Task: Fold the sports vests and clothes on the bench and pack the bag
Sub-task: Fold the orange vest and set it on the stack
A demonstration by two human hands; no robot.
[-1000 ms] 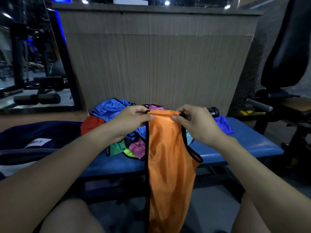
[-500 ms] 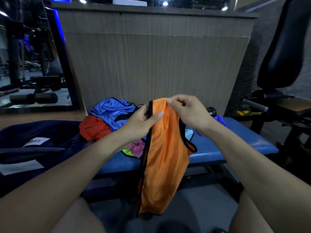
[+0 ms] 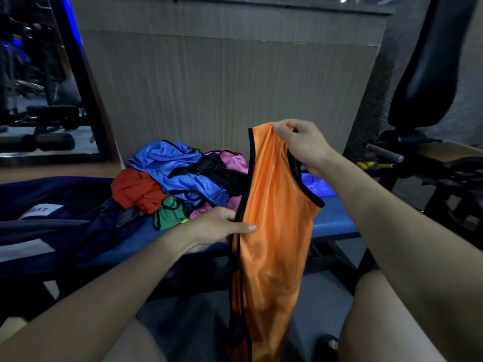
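Observation:
An orange sports vest (image 3: 271, 231) with black trim hangs lengthwise in front of the blue bench (image 3: 332, 220). My right hand (image 3: 303, 145) pinches its top edge, held high. My left hand (image 3: 219, 226) grips the vest's black-trimmed left edge about halfway down. Behind the vest, a pile of vests (image 3: 183, 184) in blue, red, green, pink and black lies on the bench. A dark navy bag (image 3: 47, 226) with a white label sits at the bench's left end.
A wood-grain panel wall (image 3: 230, 82) stands behind the bench. A black gym machine (image 3: 433, 74) with a padded seat is on the right, a mirror with gym gear on the left. My knees are at the bottom of the view.
My right hand has lifted the vest's top higher. My left hand has slid down the left edge to the middle. The vest now hangs longer and straighter.

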